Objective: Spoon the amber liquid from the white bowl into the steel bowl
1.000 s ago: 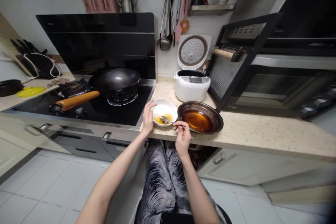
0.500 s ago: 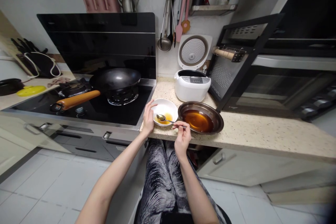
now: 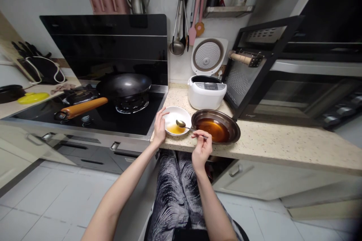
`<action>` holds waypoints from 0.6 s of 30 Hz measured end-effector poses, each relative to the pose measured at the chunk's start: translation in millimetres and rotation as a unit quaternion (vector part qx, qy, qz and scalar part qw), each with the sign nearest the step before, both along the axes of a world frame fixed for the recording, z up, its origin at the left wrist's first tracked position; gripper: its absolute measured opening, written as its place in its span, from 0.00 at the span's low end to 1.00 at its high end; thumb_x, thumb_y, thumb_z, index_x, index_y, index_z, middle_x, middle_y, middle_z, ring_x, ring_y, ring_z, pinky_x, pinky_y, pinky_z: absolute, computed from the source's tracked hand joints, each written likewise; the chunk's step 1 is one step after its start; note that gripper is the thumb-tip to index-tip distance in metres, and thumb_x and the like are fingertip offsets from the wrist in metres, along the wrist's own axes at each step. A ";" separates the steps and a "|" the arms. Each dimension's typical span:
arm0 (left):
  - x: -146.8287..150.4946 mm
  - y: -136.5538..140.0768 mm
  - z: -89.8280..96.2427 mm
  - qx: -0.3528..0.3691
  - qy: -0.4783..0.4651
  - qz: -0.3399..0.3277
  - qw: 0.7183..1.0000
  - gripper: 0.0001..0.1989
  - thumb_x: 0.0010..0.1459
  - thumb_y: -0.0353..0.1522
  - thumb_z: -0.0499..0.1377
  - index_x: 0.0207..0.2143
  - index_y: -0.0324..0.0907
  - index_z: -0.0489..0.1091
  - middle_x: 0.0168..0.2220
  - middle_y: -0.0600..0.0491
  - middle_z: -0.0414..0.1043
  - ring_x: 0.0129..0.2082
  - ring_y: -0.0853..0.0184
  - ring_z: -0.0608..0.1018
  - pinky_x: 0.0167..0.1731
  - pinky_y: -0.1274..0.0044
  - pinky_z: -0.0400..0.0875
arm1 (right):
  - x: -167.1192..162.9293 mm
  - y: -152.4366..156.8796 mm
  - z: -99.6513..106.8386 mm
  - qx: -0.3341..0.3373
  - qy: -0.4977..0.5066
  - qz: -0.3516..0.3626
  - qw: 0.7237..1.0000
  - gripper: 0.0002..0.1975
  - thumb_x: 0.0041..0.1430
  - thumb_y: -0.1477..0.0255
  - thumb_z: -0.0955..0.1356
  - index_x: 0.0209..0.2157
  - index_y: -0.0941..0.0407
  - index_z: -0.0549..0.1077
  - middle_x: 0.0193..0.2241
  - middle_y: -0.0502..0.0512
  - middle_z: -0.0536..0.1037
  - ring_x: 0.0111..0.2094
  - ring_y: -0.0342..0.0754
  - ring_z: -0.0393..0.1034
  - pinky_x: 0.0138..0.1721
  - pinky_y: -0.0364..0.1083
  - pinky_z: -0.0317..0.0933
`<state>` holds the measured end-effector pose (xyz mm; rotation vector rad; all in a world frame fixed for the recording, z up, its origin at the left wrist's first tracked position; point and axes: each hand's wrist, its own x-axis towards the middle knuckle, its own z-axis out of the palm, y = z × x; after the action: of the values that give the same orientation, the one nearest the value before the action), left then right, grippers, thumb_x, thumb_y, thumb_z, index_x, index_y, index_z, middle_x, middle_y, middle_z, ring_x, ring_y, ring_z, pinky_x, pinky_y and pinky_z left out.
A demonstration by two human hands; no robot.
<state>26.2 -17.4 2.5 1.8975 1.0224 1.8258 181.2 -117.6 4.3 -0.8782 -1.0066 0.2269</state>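
A white bowl (image 3: 185, 115) with a little yellow-orange liquid in the bottom stands at the counter's front edge. My left hand (image 3: 160, 128) grips its left rim, fingers over the edge. Between the fingers of my right hand (image 3: 202, 147) is the handle of a metal spoon (image 3: 181, 123), whose head hangs over the right part of the bowl, above the liquid. Right beside the bowl sits a dark metal basin (image 3: 236, 128) with amber-brown liquid; my right hand is in front of its near left edge.
Behind the bowls stands a white rice cooker (image 3: 207, 96) with its lid raised. On the left, a black wok (image 3: 124, 84) with a wooden handle rests on the gas stove (image 3: 135, 126). An oven (image 3: 305, 94) fills the right back. Utensils, including a ladle (image 3: 177, 48), hang on the wall.
My right hand and the spoon have moved to the right, and the spoon's head has shifted from the bowl's middle toward its right side. My left hand and the bowl stay put.
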 end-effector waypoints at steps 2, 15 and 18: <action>0.0 0.6 -0.5 0.002 -0.002 0.000 1.000 0.19 0.71 0.40 0.46 0.49 0.42 0.73 0.62 0.44 0.68 0.64 0.55 0.69 0.66 0.58 0.60 | 1.7 -0.8 1.0 0.005 0.002 -0.006 1.000 0.10 0.71 0.66 0.61 0.38 0.55 0.69 0.34 0.52 0.75 0.32 0.44 0.72 0.38 0.46 0.69; -0.7 0.8 -1.3 -0.001 -0.004 -0.006 1.000 0.20 0.71 0.41 0.46 0.49 0.43 0.73 0.63 0.44 0.67 0.65 0.55 0.68 0.66 0.58 0.59 | 20.5 -8.0 12.5 0.038 0.023 -0.061 0.997 0.08 0.71 0.68 0.62 0.38 0.55 0.70 0.35 0.53 0.75 0.32 0.43 0.72 0.38 0.47 0.69; -0.8 1.2 -1.6 0.000 -0.004 -0.005 1.000 0.20 0.71 0.41 0.46 0.49 0.42 0.73 0.63 0.43 0.67 0.64 0.55 0.68 0.66 0.58 0.59 | 27.2 -7.1 11.7 0.042 0.017 -0.080 0.996 0.07 0.71 0.68 0.62 0.39 0.55 0.70 0.36 0.54 0.75 0.33 0.44 0.72 0.37 0.47 0.70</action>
<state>25.4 -16.2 0.9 1.8897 1.0085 1.8262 208.5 -124.7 15.9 -0.8703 -0.9025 0.0629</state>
